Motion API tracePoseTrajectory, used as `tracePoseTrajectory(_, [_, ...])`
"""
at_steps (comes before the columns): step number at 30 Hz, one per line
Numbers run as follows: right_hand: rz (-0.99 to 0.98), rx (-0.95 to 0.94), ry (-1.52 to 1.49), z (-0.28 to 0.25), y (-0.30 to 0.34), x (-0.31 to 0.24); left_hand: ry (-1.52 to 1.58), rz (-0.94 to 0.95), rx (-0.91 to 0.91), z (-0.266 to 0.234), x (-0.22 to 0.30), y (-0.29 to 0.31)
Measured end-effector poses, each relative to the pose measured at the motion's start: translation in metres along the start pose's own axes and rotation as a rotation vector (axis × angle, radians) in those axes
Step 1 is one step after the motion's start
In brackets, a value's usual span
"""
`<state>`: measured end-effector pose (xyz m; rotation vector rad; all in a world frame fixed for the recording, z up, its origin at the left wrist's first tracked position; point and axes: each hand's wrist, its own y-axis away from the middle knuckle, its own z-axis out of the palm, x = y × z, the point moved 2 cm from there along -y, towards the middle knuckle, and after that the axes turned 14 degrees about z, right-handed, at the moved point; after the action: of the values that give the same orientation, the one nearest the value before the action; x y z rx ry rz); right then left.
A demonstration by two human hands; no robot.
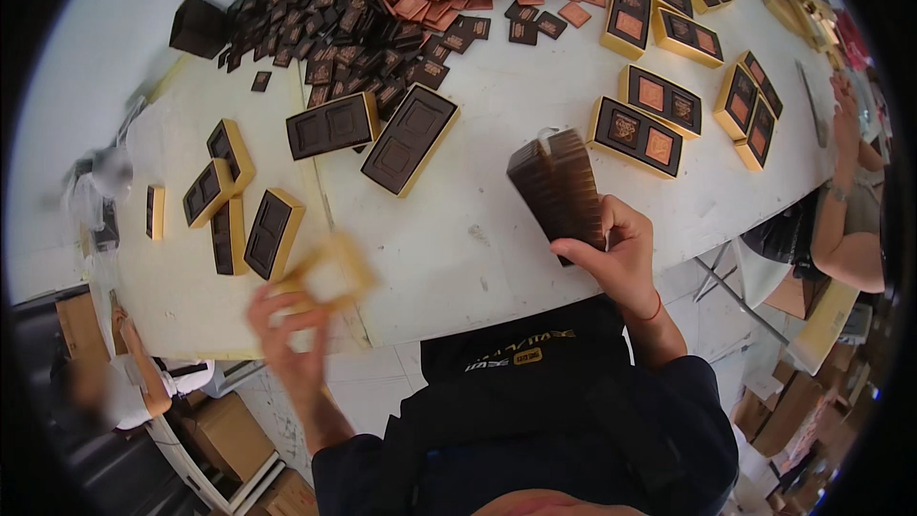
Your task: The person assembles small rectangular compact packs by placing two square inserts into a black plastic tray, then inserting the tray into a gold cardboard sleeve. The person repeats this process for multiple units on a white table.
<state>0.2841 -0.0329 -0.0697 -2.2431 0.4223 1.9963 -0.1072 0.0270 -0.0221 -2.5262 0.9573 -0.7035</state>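
Fingers of right hand (pixel 623 263) clamped round a brown stack of inserts (pixel 559 189), centre right of the frame, above the white table (pixel 478 239). Left hand (pixel 291 330), blurred, lower left, pinching a gold box frame (pixel 330 272). Open gold boxes (pixel 239 205) just beyond it; dark and copper squares (pixel 382 0) heaped along the top.

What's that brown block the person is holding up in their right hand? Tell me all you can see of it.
The brown stack looks like a tight pack of thin dark brown inserts in clear wrap, with a crinkled wrap end at its top. It is tall, ribbed along its side and tilted slightly. The right hand grips its lower end, thumb across the front, holding it above the white table near its front edge. Nothing else touches it. What the material is cannot be told.
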Motion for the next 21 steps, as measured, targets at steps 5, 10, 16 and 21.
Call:
tracePoseTrajectory(5, [-0.214, 0.194, 0.406, 0.001, -0.011, -0.021, 0.357, 0.0, -0.091, 0.057, 0.047, -0.016])
tracePoseTrajectory(10, [-0.38, 0.267, 0.202, -0.014, 0.004, -0.034, 0.524, 0.023, -0.134, 0.091, 0.064, -0.016])
tracePoseTrajectory(16, [-0.736, -0.335, 0.555, 0.01, 0.007, -0.055, 0.643, -0.003, -0.124, 0.105, 0.06, -0.003])
tracePoseTrajectory(21, [0.042, -0.588, 0.031, 0.005, 0.015, -0.058, 0.601, -0.01, -0.055, 0.106, 0.061, 0.0])
